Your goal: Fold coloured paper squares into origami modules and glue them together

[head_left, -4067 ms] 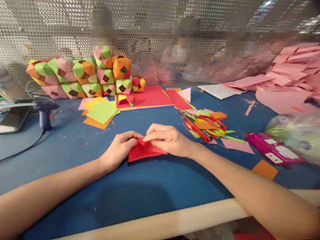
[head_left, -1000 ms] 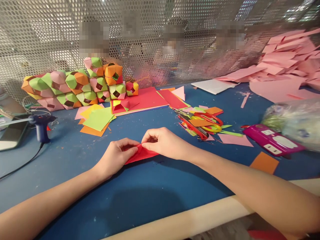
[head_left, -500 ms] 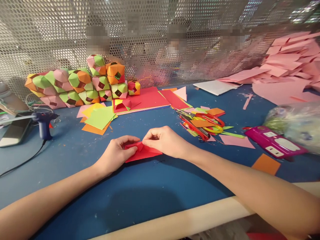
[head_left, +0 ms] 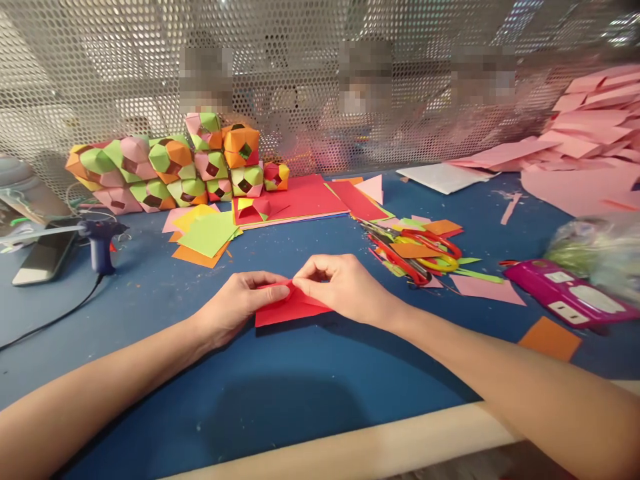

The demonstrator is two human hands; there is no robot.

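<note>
A mesh wall [head_left: 300, 30] spans the back, with blurred figures behind it. The blue tabletop [head_left: 150, 293] spreads in front. At its far right is a heap of pink paper [head_left: 600, 127]; at far left, green, pink and orange paper balls [head_left: 170, 160] are stacked near the mesh. Beside them lie red sheets [head_left: 305, 200]. A clear bag [head_left: 607, 247] is at the right, just beyond a magenta box [head_left: 570, 293]. Scissors [head_left: 416, 272] lie among scraps, and a blue glue gun [head_left: 103, 250] is on the left, its cord trailing to the edge. The left hand [head_left: 245, 300] and right hand [head_left: 345, 287] are both closed, pinching the red paper [head_left: 290, 313] between thumb and fingers, their fingertips close together at its upper edge. The paper is at the middle of the tabletop, its near part showing below the hands; whether it touches the surface I cannot tell
</note>
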